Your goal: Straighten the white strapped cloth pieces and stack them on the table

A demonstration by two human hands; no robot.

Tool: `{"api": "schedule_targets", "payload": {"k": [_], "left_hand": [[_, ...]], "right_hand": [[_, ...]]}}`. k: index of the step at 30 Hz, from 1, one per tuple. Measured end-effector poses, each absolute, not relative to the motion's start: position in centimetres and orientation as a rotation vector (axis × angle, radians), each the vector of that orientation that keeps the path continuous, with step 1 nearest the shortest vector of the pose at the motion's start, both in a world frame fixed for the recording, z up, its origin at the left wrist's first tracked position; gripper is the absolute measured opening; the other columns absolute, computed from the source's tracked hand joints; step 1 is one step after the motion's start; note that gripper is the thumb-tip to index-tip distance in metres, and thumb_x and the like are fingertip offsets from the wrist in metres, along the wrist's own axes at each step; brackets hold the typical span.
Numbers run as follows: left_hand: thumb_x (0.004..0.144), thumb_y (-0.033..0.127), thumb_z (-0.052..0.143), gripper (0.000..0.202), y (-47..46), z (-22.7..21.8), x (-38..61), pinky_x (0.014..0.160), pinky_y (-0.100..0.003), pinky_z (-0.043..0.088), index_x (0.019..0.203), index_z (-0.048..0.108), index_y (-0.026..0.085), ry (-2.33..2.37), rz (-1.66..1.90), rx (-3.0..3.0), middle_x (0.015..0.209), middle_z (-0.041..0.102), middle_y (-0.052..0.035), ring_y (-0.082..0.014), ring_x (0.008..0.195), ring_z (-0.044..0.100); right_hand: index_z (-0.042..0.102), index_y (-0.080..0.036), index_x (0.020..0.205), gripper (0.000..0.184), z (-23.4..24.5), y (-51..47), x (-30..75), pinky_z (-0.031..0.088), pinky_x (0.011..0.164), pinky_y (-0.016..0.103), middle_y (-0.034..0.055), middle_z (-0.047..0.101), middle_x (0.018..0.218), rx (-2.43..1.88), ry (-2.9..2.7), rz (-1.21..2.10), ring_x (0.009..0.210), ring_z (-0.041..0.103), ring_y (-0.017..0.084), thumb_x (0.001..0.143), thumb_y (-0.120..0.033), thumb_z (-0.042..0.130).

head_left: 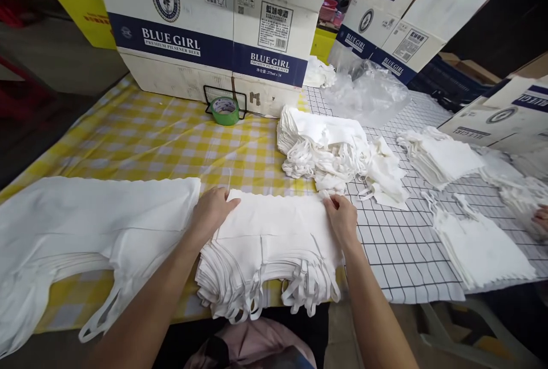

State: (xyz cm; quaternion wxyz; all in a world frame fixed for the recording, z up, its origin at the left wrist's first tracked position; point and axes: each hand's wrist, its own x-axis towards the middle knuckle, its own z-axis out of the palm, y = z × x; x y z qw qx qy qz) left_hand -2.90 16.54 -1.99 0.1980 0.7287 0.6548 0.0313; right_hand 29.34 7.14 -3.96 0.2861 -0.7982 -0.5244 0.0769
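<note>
A neat stack of white camisoles (274,217) lies in front of me, layered edges and thin straps hanging toward me at the table's front edge. My left hand (214,211) is closed at the top left corner of the uppermost camisole. At its top right corner, my right hand (342,216) pinches the hem between thumb and fingers. The top piece lies flat between both hands. To the left, partly behind my left forearm, is a larger pile of white camisoles (98,209) with straps trailing over the edge.
Beyond the stack sit a folded pile of white garments (325,129), a green tape roll (225,111) and a large beer carton (192,66). More white stacks (445,155) and clear plastic bags (368,95) lie right. Another person's hand (542,217) shows at the right edge.
</note>
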Motion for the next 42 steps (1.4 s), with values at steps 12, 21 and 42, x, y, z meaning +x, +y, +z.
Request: {"api": "schedule_targets", "payload": {"k": [12, 21, 42], "left_hand": [[0.081, 0.052, 0.043, 0.037, 15.7, -2.0, -2.0, 0.063, -0.034, 0.042, 0.082, 0.057, 0.018, 2.015, 0.045, 2.031, 0.100, 0.061, -0.0126, -0.0271, 0.084, 0.061], [0.067, 0.053, 0.057, 0.040, 17.7, -2.9, -3.2, 0.050, -0.028, 0.029, 0.049, 0.042, 0.021, 1.813, 0.072, 1.889, 0.055, 0.054, -0.0019, -0.0182, 0.053, 0.051], [0.079, 0.037, 0.063, 0.035, 8.8, 8.6, -8.8, 0.064, -0.025, 0.052, 0.111, 0.056, 0.024, 1.085, 1.124, 1.152, 0.091, 0.070, -0.0025, -0.0180, 0.076, 0.065]], "right_hand": [[0.067, -0.019, 0.089, 0.022, -3.8, 6.4, 29.3, 0.039, 0.063, 0.025, -0.0008, 0.054, 0.071, -1.873, -1.224, 0.290, 0.063, 0.046, 0.013, 0.082, -0.036, 0.054], [0.066, -0.017, 0.090, 0.027, -4.0, 5.9, 29.2, 0.040, 0.063, 0.025, 0.0004, 0.057, 0.073, -1.794, -1.081, 0.411, 0.065, 0.047, 0.013, 0.078, -0.040, 0.059], [0.064, -0.019, 0.080, 0.016, 7.5, 4.3, 26.8, 0.042, 0.058, 0.021, -0.0029, 0.058, 0.072, -1.231, -0.739, 0.585, 0.064, 0.054, 0.010, 0.069, -0.026, 0.074]]}}
